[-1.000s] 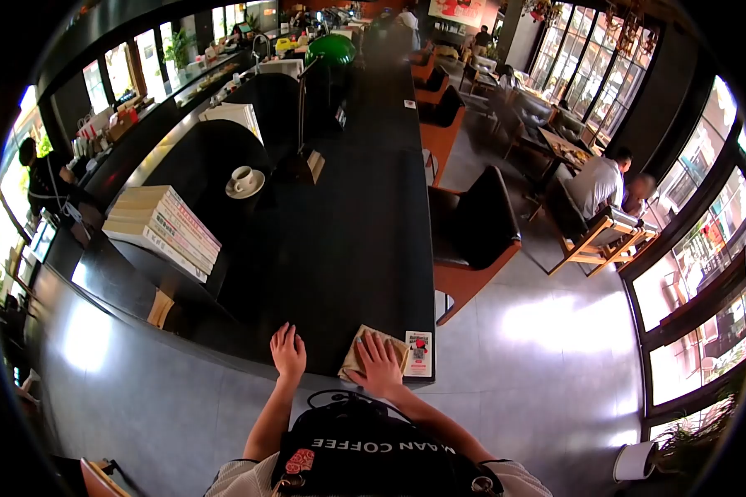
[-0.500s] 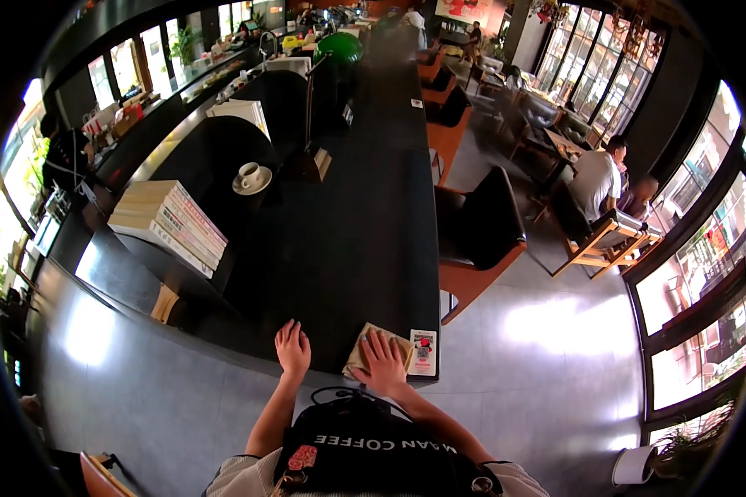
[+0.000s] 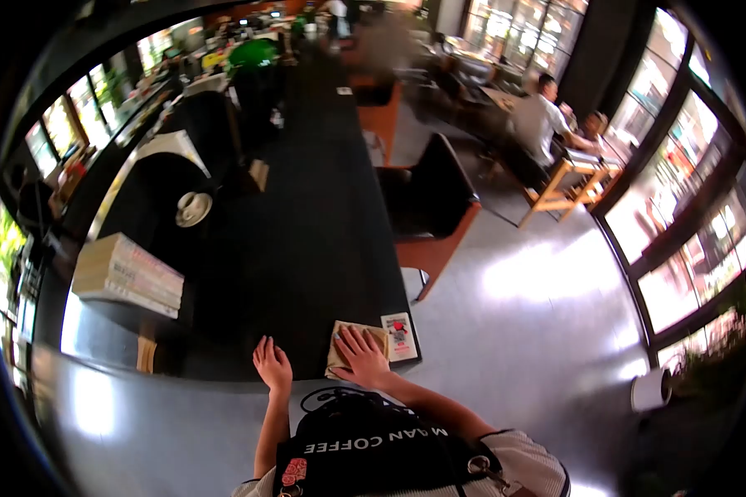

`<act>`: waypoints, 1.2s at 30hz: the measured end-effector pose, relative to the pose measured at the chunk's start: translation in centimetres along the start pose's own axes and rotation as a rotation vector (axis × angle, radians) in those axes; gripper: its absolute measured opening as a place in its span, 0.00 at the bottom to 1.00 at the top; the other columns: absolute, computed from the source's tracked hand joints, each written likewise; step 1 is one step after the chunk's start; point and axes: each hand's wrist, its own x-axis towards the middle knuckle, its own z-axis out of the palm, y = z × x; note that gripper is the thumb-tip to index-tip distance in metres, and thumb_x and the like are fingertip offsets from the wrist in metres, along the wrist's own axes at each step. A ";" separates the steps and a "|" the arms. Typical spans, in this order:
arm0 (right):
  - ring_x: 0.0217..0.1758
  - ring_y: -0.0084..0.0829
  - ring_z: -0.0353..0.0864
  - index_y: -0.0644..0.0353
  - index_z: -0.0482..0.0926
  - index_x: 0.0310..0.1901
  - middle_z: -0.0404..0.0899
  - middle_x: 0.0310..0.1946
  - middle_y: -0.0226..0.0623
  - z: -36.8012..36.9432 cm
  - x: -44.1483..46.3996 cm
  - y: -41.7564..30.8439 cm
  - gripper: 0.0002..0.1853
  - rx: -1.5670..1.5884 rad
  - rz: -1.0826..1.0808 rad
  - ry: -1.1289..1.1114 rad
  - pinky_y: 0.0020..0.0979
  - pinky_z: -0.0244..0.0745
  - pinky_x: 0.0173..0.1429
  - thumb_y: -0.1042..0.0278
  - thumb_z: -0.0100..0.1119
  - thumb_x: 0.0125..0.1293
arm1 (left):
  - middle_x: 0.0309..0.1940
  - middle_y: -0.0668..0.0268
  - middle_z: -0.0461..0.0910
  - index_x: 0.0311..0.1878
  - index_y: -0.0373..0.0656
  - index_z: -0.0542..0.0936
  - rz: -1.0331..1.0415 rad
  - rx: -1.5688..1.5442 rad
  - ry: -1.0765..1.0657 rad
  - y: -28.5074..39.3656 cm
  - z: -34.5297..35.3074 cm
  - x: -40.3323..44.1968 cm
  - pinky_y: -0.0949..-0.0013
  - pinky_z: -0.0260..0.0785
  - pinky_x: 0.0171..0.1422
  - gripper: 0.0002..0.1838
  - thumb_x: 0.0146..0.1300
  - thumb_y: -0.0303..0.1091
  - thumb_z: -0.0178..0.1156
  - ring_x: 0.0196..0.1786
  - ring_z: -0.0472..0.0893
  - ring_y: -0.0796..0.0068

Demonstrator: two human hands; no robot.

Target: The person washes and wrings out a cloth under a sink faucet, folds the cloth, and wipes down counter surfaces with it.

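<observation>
Flat on a folded tan cloth [image 3: 335,362], my right hand [image 3: 361,356] has its fingers spread. The cloth lies at the near right corner of a long black counter [image 3: 298,248]. Just right of the cloth is a small white card [image 3: 399,335] with a red mark and a code printed on it. My left hand [image 3: 272,365] rests at the counter's near edge, left of the cloth, fingers stretched out and holding nothing. A black apron [image 3: 348,427] with white lettering covers my front.
Stacked books [image 3: 132,277] stand on the left, with a white cup on a saucer [image 3: 193,209] beyond them. A green-shaded lamp [image 3: 253,54] is farther along. Black-and-orange chairs [image 3: 427,199] line the right side. Two people sit near the windows; a white pot [image 3: 651,389] stands at right.
The view has turned, so the counter and chairs appear farther left. My right hand is still flat on the cloth beside the card, and my left hand still rests at the counter edge.
</observation>
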 end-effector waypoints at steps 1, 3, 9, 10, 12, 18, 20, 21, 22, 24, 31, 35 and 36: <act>0.77 0.45 0.51 0.59 0.59 0.71 0.51 0.74 0.46 0.1 0.0 0.0 0.42 -0.013 -0.002 0.002 0.49 0.45 0.76 0.33 0.43 0.65 | 0.57 0.56 0.75 0.52 0.37 0.78 -0.007 0.018 -0.008 0.2 -0.1 0.1 0.53 0.64 0.63 0.16 0.61 0.27 0.54 0.58 0.72 0.51; 0.77 0.45 0.50 0.58 0.58 0.71 0.50 0.74 0.45 0.1 0.0 0.1 0.42 -0.007 0.012 0.004 0.49 0.45 0.76 0.33 0.43 0.66 | 0.59 0.56 0.74 0.53 0.36 0.78 0.017 0.025 0.018 0.2 -0.1 0.2 0.54 0.63 0.64 0.17 0.60 0.27 0.54 0.59 0.72 0.52; 0.78 0.45 0.47 0.57 0.56 0.72 0.47 0.76 0.46 0.0 0.1 0.1 0.43 -0.001 0.017 -0.041 0.51 0.43 0.77 0.32 0.40 0.66 | 0.58 0.58 0.76 0.51 0.35 0.78 0.051 0.028 0.008 0.1 0.0 0.0 0.54 0.62 0.65 0.16 0.60 0.26 0.55 0.60 0.72 0.53; 0.79 0.45 0.45 0.57 0.55 0.73 0.46 0.76 0.46 0.0 0.1 0.1 0.43 0.007 0.017 -0.056 0.51 0.42 0.77 0.32 0.40 0.67 | 0.58 0.58 0.76 0.51 0.36 0.78 0.048 0.023 0.006 -0.1 0.1 -0.1 0.54 0.62 0.65 0.16 0.60 0.26 0.55 0.60 0.72 0.53; 0.78 0.45 0.47 0.57 0.56 0.72 0.47 0.76 0.46 0.1 0.1 0.1 0.43 -0.007 0.013 -0.053 0.51 0.43 0.77 0.32 0.40 0.66 | 0.57 0.58 0.76 0.51 0.36 0.78 0.044 0.016 0.006 -0.3 0.1 0.0 0.54 0.62 0.65 0.15 0.60 0.26 0.55 0.60 0.72 0.53; 0.78 0.45 0.49 0.58 0.58 0.71 0.48 0.75 0.46 0.1 0.1 0.1 0.43 -0.019 0.002 -0.035 0.51 0.45 0.76 0.31 0.41 0.66 | 0.55 0.58 0.77 0.51 0.36 0.78 0.034 0.007 0.010 0.1 -0.2 0.1 0.55 0.63 0.64 0.15 0.60 0.25 0.55 0.59 0.73 0.53; 0.78 0.45 0.48 0.58 0.58 0.71 0.48 0.75 0.46 0.2 0.1 0.1 0.43 -0.017 0.000 -0.032 0.51 0.45 0.76 0.31 0.42 0.66 | 0.55 0.57 0.77 0.50 0.36 0.78 0.032 0.006 0.006 0.0 -0.2 0.0 0.55 0.63 0.64 0.15 0.59 0.25 0.55 0.58 0.73 0.53; 0.78 0.45 0.48 0.58 0.58 0.71 0.48 0.75 0.46 0.2 0.1 0.1 0.43 -0.014 0.002 -0.036 0.51 0.45 0.76 0.31 0.42 0.66 | 0.55 0.57 0.77 0.50 0.36 0.78 0.029 0.005 0.008 0.0 -0.1 0.0 0.55 0.63 0.64 0.15 0.59 0.25 0.55 0.58 0.73 0.53; 0.78 0.45 0.48 0.58 0.59 0.71 0.48 0.75 0.45 0.2 0.1 0.1 0.42 -0.012 0.004 -0.041 0.51 0.45 0.76 0.31 0.42 0.66 | 0.55 0.57 0.77 0.50 0.36 0.78 0.026 0.004 0.009 0.1 -0.1 0.0 0.55 0.63 0.64 0.15 0.59 0.25 0.55 0.58 0.73 0.53; 0.78 0.45 0.47 0.58 0.59 0.71 0.48 0.75 0.45 0.2 0.1 0.1 0.42 -0.004 0.007 -0.042 0.51 0.45 0.76 0.32 0.42 0.66 | 0.55 0.58 0.77 0.50 0.36 0.78 0.027 0.005 0.014 0.1 -0.1 0.0 0.55 0.63 0.64 0.15 0.59 0.26 0.55 0.58 0.73 0.53; 0.79 0.46 0.45 0.59 0.58 0.71 0.47 0.75 0.47 -0.1 0.3 0.1 0.44 0.004 0.006 -0.062 0.50 0.42 0.77 0.32 0.44 0.65 | 0.54 0.59 0.77 0.49 0.37 0.79 0.004 0.023 0.012 0.2 -0.1 0.1 0.55 0.64 0.62 0.15 0.58 0.27 0.56 0.57 0.73 0.54; 0.79 0.47 0.41 0.60 0.55 0.73 0.44 0.76 0.47 -0.3 0.5 0.0 0.44 0.047 0.021 -0.121 0.50 0.38 0.78 0.32 0.43 0.65 | 0.53 0.59 0.78 0.49 0.38 0.79 -0.011 -0.009 0.025 0.7 -0.6 0.4 0.55 0.64 0.62 0.15 0.58 0.27 0.56 0.57 0.74 0.55; 0.79 0.47 0.41 0.60 0.54 0.73 0.44 0.76 0.47 -0.3 0.5 0.0 0.45 0.043 0.016 -0.118 0.51 0.38 0.78 0.32 0.44 0.65 | 0.53 0.59 0.78 0.48 0.38 0.79 -0.003 0.000 0.037 0.7 -0.5 0.5 0.55 0.65 0.62 0.15 0.57 0.26 0.57 0.56 0.74 0.55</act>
